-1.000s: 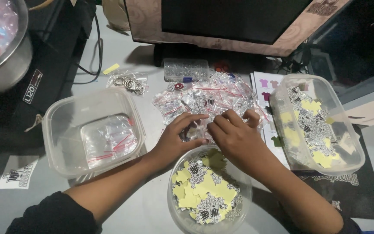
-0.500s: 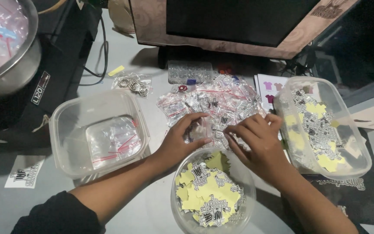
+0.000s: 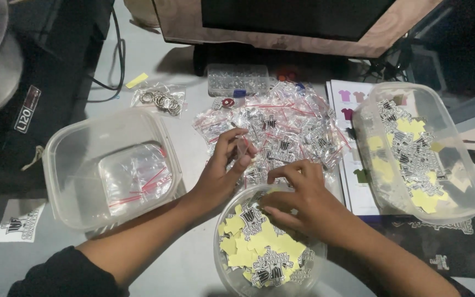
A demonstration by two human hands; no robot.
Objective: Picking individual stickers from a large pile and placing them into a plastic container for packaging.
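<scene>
**Hands at the sticker bowl**

The round clear bowl (image 3: 303, 275) of yellow-backed stickers (image 3: 259, 250) sits at the table's near edge. The right hand (image 3: 298, 201) reaches in, fingertips pinching at a sticker. The left hand (image 3: 221, 170) pinches a small clear zip bag (image 3: 241, 147) over the heap of filled bags (image 3: 287, 129). Plastic tubs flank both sides.

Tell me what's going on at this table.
A person is working with small stickers and bags. The left hand holds up a small clear zip bag over a pile of filled bags. The right hand reaches into a round bowl of yellow-backed stickers. Plastic tubs stand on either side.
</scene>
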